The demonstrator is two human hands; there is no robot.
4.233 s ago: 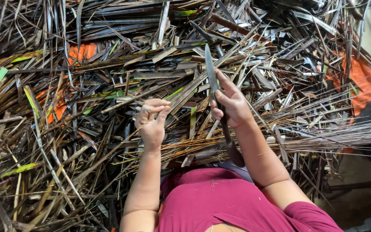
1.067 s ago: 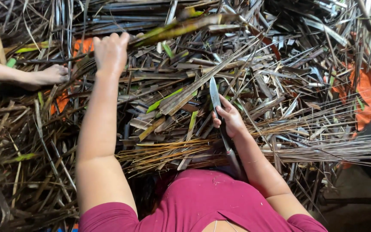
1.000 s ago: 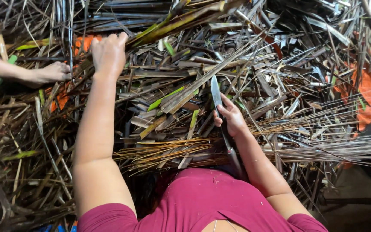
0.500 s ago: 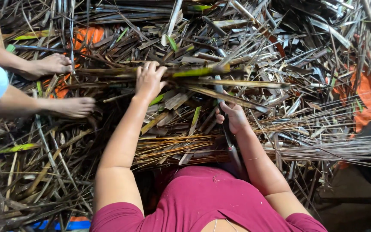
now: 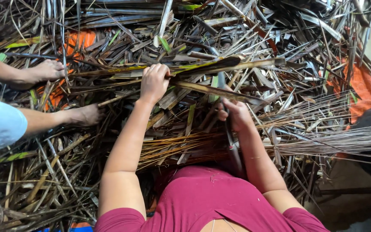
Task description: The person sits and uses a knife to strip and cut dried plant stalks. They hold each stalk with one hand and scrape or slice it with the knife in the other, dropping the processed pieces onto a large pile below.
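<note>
Over a heap of dry leaves (image 5: 280,51), left hand (image 5: 153,81) fingers grip a crosswise frond (image 5: 202,68); right hand (image 5: 236,115) clasps an upright knife (image 5: 230,141).

A single head-worn camera looks steeply down from just above the person's chest, so the maroon top (image 5: 211,202) fills the lower middle of the frame. It faces forward over a close heap of dried palm leaves (image 5: 280,47) that spreads to every edge. Another person's feet (image 5: 48,71) enter at the left edge.

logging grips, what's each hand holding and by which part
Left hand grips a long palm leaf stalk near its middle; right hand holds a knife by its handle.
</note>
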